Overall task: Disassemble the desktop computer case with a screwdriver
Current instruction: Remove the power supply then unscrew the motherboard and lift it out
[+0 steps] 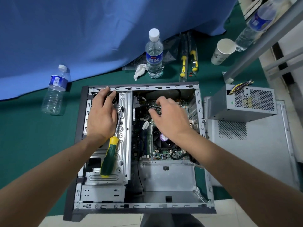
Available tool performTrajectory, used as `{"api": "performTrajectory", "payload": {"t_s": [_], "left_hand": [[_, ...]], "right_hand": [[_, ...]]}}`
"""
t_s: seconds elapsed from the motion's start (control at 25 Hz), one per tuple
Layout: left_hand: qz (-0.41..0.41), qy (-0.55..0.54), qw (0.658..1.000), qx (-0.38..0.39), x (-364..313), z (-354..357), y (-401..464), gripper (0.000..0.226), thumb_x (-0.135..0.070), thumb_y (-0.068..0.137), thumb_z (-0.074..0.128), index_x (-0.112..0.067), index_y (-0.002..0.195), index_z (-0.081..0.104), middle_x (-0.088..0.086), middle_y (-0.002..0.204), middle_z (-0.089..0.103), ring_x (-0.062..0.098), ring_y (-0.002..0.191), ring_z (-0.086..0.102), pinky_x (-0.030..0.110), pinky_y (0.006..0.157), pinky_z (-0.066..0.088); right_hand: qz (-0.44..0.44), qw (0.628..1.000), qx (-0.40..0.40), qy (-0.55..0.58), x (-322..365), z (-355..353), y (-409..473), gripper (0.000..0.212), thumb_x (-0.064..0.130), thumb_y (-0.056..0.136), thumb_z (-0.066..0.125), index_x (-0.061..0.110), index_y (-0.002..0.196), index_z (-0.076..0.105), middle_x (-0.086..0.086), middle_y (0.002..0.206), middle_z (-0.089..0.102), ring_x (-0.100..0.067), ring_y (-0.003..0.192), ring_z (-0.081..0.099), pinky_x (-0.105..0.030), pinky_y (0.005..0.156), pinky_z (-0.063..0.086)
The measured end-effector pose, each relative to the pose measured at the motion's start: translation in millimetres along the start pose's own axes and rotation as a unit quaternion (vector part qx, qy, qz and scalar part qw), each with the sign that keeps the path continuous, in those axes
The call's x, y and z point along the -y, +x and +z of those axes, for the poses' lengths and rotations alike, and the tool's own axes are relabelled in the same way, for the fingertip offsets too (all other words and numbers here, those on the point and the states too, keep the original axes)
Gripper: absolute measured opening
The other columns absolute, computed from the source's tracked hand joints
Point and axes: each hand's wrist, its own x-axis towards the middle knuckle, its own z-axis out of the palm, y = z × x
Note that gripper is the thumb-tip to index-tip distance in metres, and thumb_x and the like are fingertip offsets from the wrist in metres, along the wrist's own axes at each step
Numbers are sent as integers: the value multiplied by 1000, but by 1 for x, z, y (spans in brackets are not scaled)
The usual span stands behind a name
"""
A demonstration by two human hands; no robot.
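The open computer case (139, 208) lies on its side in front of you on the green mat (32, 136), its removed side panel (255, 153) and power supply (242, 102) just to its right. Your left hand (101, 118) rests on the drive cage (123, 153) at the case's far left corner, fingers curled over a dark part there, while your right hand (170, 118) reaches over the motherboard (164, 153), fingers loosely bent at a black cable (146, 101); whether it grips it, I cannot tell. The screwdriver (109, 159) lies loose on the drive cage, its shaft touching your left hand's near edge.
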Motion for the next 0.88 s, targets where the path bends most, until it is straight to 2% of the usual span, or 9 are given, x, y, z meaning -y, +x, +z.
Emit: {"api": "performTrajectory", "payload": {"t_s": [0.12,0.28,0.4,0.48,0.56,0.64,0.72,0.88], "left_hand": [[-1,2,1000,-1,-1,0,0,46,-10,95,40,-4,140,48,15,150,38,32,139,34,46,113,35],[-1,8,1000,-7,-2,0,1,46,-12,94,39,-2,138,49,16,149,39,33,138,36,46,112,36],[-2,10,1000,-3,-2,0,1,48,-15,94,37,-1,138,50,17,149,40,33,138,36,45,112,36],[-2,12,1000,-2,-2,-1,1,49,-16,94,35,0,138,49,17,149,39,33,138,35,43,114,34],[-2,13,1000,0,-2,-1,1,49,-15,94,37,0,138,49,18,149,39,34,138,35,44,115,33],[0,12,1000,3,-2,-1,1,49,-13,93,39,0,138,49,18,149,39,35,138,35,46,114,34],[-1,13,1000,4,-2,-1,1,49,-13,92,39,0,138,50,19,148,40,36,138,36,48,113,35],[-4,16,1000,5,-2,-1,1,49,-11,90,41,1,136,51,20,148,41,38,137,38,49,112,36]], "right_hand": [[50,995,15,81,14,10,18,38,35,94,52,18,128,56,-4,105,65,-25,103,57,-41,92,48],[87,989,52,111,26,18,39,26,32,94,54,13,111,61,-6,102,66,-28,101,58,-39,85,50],[98,986,71,118,29,21,48,20,31,98,51,11,103,53,-5,97,62,-28,94,56,-35,75,44],[104,986,57,118,31,25,49,16,26,100,46,14,108,50,-4,92,61,-28,87,58,-33,69,40],[102,985,51,130,33,25,51,21,25,100,45,19,118,52,-4,92,65,-27,82,60,-33,68,41],[96,984,56,140,31,23,53,27,26,99,47,25,123,60,-3,97,69,-25,84,63,-33,73,49],[102,980,60,159,28,21,54,29,28,99,50,28,124,64,-1,109,70,-23,95,65,-35,85,53],[113,981,43,152,28,25,52,29,28,101,49,27,126,64,0,128,60,-23,118,54,-38,100,46]]}}
